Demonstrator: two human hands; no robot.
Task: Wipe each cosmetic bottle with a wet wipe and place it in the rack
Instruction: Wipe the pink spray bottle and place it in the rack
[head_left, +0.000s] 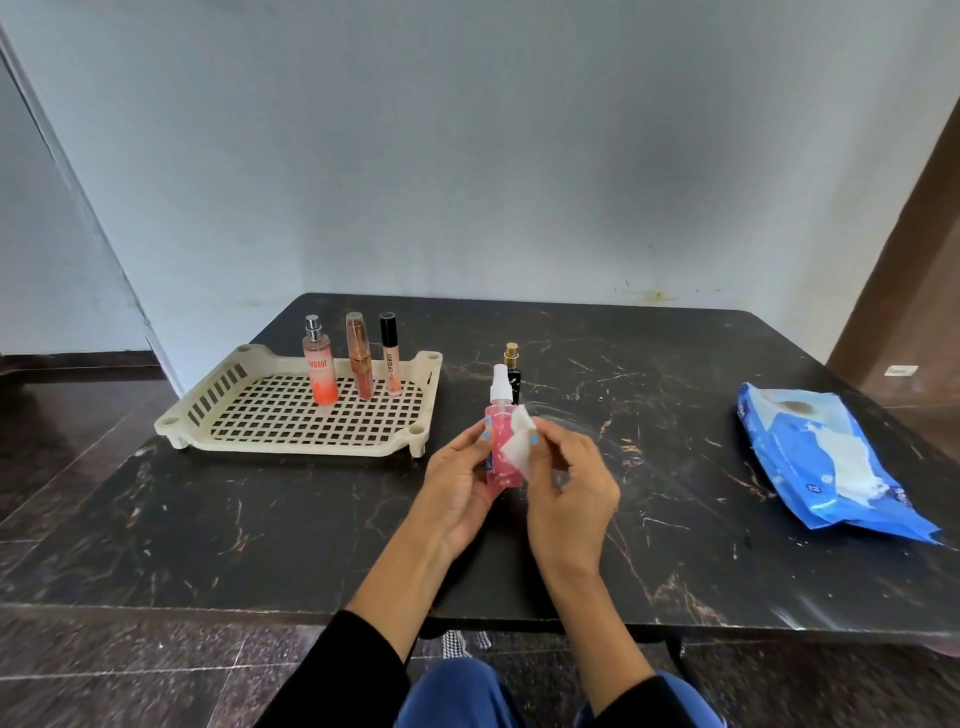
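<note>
My left hand (457, 488) grips a pink spray bottle (501, 436) with a white cap, held upright above the middle of the table. My right hand (569, 483) pinches a white wet wipe (519, 441) against the bottle's right side. Just behind them a small black bottle (513, 374) with a gold cap stands on the table. The beige rack (228, 415) lies at the left. Three items stand along its far side: an orange Engage spray bottle (319, 371), a rose-gold tube (360, 358) and a lip gloss (390, 358) with a black cap.
A blue wet-wipe pack (821, 462) lies open at the right of the dark marble table (260, 519). A pale wall stands behind the table. My knees in blue trousers show below the front edge.
</note>
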